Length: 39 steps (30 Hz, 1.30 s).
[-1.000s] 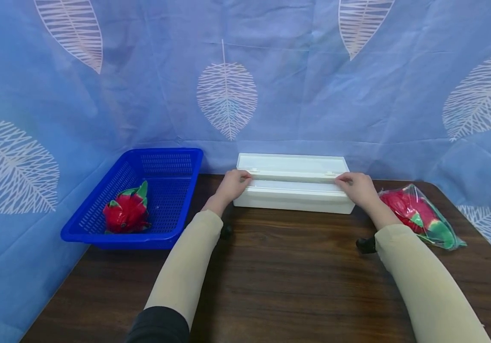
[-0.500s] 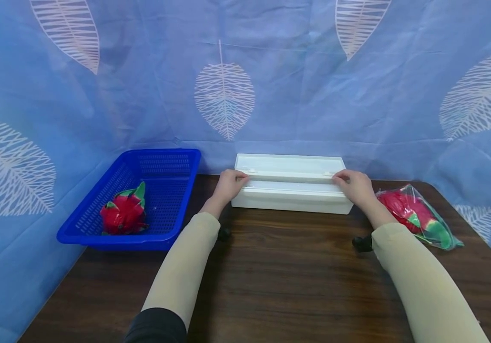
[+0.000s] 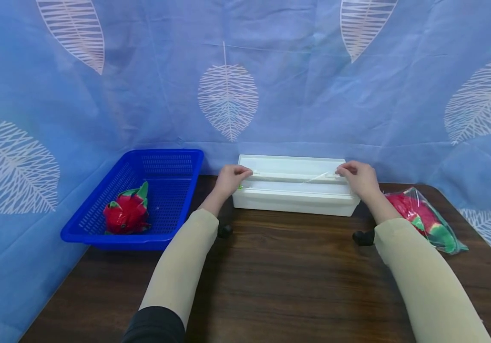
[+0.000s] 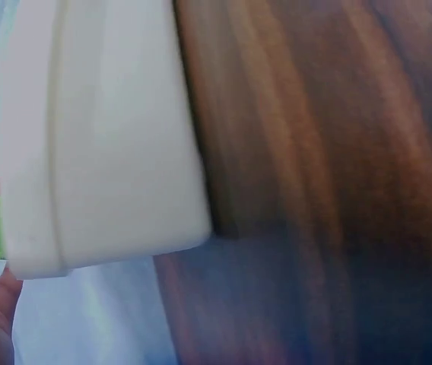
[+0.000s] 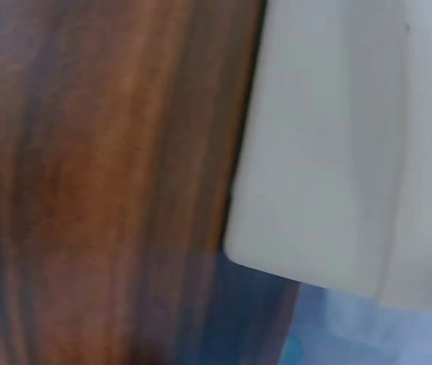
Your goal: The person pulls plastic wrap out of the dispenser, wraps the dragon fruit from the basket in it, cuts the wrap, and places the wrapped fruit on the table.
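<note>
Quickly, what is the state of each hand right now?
Left hand: closed, apparently pinching clear film over the white box.
Right hand: closed, apparently pinching the clear film.

A table (image 3: 292, 286), box (image 3: 292, 203) and curtain (image 3: 297, 105) are taken in from above by the head camera, aimed forward and down, well back. From each wrist, the box's front is seen at close range, turned sideways, its left end framed by the left camera, its right end by the right. Box and table are shared by all three.

White box (image 3: 294, 204), blue basket (image 3: 134, 242), white-leaf-patterned blue cloth (image 3: 284, 95)
</note>
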### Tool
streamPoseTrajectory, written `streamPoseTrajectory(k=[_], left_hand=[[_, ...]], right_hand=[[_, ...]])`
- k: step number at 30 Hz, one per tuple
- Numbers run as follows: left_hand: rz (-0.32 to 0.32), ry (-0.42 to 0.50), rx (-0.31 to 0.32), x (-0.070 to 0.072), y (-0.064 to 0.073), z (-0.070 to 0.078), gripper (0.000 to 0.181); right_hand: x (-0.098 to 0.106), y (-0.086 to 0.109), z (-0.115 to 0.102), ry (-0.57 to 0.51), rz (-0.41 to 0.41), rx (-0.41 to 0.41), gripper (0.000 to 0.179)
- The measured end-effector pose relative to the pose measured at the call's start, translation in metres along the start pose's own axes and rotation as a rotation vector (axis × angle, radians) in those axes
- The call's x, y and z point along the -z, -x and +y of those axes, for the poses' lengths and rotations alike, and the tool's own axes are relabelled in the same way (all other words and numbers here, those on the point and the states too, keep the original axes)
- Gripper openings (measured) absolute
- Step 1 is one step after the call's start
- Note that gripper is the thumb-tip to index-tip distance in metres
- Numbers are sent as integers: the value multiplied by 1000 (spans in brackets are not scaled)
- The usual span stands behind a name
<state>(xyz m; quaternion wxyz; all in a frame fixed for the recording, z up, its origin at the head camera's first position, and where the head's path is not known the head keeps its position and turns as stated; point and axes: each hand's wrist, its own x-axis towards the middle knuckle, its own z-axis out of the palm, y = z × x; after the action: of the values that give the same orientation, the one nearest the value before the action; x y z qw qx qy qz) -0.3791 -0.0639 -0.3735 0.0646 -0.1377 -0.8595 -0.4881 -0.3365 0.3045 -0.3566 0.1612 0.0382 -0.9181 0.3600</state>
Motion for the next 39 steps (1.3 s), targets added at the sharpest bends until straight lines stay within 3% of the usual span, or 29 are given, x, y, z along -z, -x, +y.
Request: streamPoseTrajectory(k=[5, 12, 21, 30, 39], left_hand=[[2, 51, -7, 5, -1, 10, 23], [24, 119, -66, 16, -5, 22, 22], [31, 161, -32, 35, -10, 39, 23], [26, 100, -72, 53, -18, 59, 24], [33, 137, -85, 68, -25, 78, 24]], right_hand=[[6, -5, -9, -22, -1, -25, 34], [17, -12, -20, -77, -10, -60, 38], [28, -17, -31, -114, 7, -43, 44], [44, -24, -46, -140, 31, -38, 48], [61, -29, -64, -176, 43, -10, 42]])
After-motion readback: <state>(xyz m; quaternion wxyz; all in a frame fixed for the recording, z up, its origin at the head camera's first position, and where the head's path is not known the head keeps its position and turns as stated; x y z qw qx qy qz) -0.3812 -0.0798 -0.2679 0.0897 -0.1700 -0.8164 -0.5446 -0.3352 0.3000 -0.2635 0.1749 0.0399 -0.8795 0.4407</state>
